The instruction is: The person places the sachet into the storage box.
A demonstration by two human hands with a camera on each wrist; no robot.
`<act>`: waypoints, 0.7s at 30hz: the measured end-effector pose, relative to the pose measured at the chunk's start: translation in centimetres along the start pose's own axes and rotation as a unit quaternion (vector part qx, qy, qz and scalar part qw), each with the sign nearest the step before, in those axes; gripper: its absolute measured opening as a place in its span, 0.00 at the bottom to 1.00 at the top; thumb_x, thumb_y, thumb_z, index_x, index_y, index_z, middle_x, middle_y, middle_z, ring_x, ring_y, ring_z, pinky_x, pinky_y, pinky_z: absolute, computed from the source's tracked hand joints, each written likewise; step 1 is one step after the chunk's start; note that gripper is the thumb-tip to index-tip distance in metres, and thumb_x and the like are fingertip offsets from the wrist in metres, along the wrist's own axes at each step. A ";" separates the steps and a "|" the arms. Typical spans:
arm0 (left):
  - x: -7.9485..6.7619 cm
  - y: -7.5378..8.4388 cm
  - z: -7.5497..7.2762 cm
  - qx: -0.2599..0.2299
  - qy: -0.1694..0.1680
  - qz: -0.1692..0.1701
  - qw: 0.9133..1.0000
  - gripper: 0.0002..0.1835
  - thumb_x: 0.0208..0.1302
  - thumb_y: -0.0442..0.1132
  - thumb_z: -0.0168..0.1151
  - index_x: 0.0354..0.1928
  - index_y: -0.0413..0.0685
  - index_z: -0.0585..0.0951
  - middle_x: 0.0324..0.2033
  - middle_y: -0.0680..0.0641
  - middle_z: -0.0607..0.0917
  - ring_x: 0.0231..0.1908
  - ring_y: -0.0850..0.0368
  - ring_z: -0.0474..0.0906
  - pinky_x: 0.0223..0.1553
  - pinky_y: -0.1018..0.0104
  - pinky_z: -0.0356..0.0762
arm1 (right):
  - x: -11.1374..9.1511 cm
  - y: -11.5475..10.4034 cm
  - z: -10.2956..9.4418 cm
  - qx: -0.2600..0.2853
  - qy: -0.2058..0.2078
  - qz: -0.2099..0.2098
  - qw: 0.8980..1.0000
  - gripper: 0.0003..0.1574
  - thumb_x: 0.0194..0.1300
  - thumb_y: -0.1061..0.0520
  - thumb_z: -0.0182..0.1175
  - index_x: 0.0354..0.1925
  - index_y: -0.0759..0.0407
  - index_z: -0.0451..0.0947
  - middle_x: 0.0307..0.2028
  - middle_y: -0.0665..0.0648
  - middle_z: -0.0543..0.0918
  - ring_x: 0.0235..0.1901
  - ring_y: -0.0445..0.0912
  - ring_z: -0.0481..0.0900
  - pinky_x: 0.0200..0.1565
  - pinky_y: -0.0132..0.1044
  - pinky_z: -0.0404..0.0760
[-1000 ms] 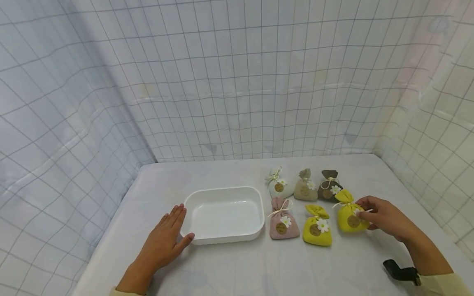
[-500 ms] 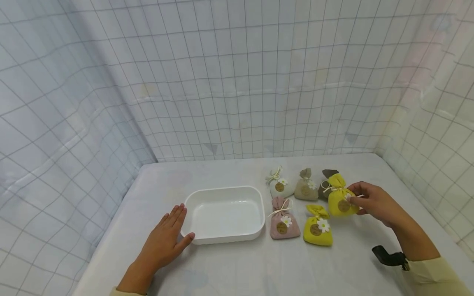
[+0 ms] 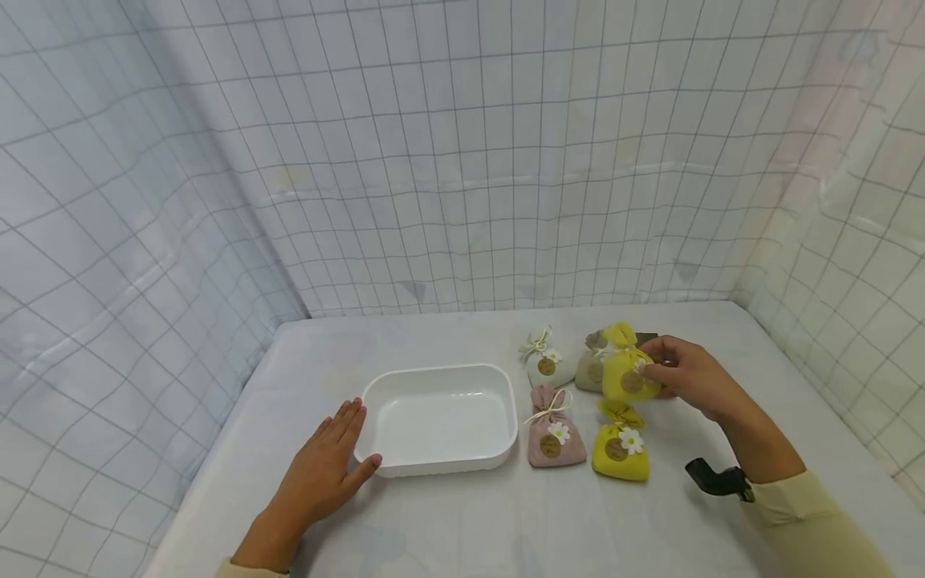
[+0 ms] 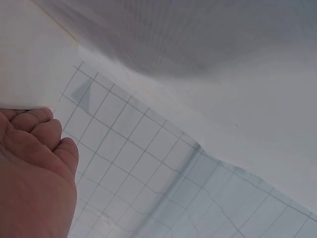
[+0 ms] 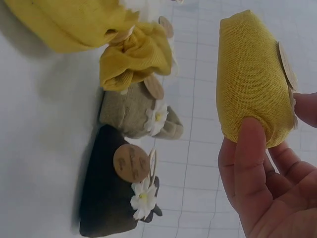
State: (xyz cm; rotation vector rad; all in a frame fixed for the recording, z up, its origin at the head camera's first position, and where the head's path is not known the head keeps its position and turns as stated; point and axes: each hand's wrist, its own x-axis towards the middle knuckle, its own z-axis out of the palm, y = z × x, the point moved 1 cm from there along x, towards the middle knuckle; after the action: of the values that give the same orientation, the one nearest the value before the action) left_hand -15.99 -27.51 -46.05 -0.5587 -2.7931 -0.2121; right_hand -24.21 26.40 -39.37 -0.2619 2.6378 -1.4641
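Observation:
My right hand [image 3: 692,377] pinches a yellow cloth sachet [image 3: 627,376] between thumb and fingers. In the head view this sachet overlaps the beige sachet [image 3: 588,371] and hides most of the dark one. The right wrist view shows the held sachet [image 5: 255,74] apart from the others, with the dark sachet [image 5: 111,183] standing upright. My left hand [image 3: 318,470] has its fingers straight, at the left end of a white rectangular dish [image 3: 441,464]. A second yellow sachet [image 3: 621,466] and a pink sachet [image 3: 555,453] lie right of the dish.
A white sachet [image 3: 551,373] stands behind the pink one. White cloth covers the table [image 3: 462,530], and gridded sheets [image 3: 462,160] rise at the back and both sides. A black strap-like piece [image 3: 715,479] sticks out at my right wrist.
My right hand has carried the yellow sachet up and to the left, from right of the group to in front of the beige and dark sachets. My left hand has stayed put.

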 end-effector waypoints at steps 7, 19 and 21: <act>0.0 -0.2 0.1 -0.005 -0.013 -0.010 1.000 0.44 0.70 0.62 0.54 0.73 0.34 0.61 0.73 0.39 0.61 0.74 0.42 0.54 0.70 0.45 0.56 | 1.4 -1.7 1.4 0.014 -0.010 0.000 1.000 0.25 0.70 0.55 0.60 0.59 0.67 0.71 0.54 0.69 0.77 0.47 0.55 0.80 0.40 0.41 0.85; -0.1 -0.1 0.2 0.001 -0.007 -0.005 1.000 0.44 0.70 0.63 0.54 0.73 0.33 0.62 0.73 0.38 0.62 0.73 0.42 0.56 0.68 0.42 0.59 | 4.4 -3.6 4.3 -0.019 -0.020 0.006 1.000 0.24 0.68 0.50 0.62 0.58 0.60 0.74 0.55 0.63 0.78 0.51 0.56 0.78 0.41 0.44 0.84; -0.1 -0.1 0.2 0.001 -0.004 -0.003 1.000 0.44 0.70 0.62 0.54 0.72 0.33 0.63 0.72 0.38 0.63 0.73 0.42 0.56 0.68 0.42 0.60 | 4.9 -4.0 4.7 -0.019 -0.021 0.008 1.000 0.24 0.68 0.50 0.62 0.57 0.59 0.75 0.55 0.62 0.79 0.52 0.56 0.78 0.43 0.44 0.83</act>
State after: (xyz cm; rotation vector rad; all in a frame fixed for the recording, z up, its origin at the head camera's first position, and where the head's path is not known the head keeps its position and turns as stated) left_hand -16.02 -27.56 -46.27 -0.5518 -2.8025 -0.2094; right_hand -27.72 19.40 -38.50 -0.2708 2.6311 -1.3900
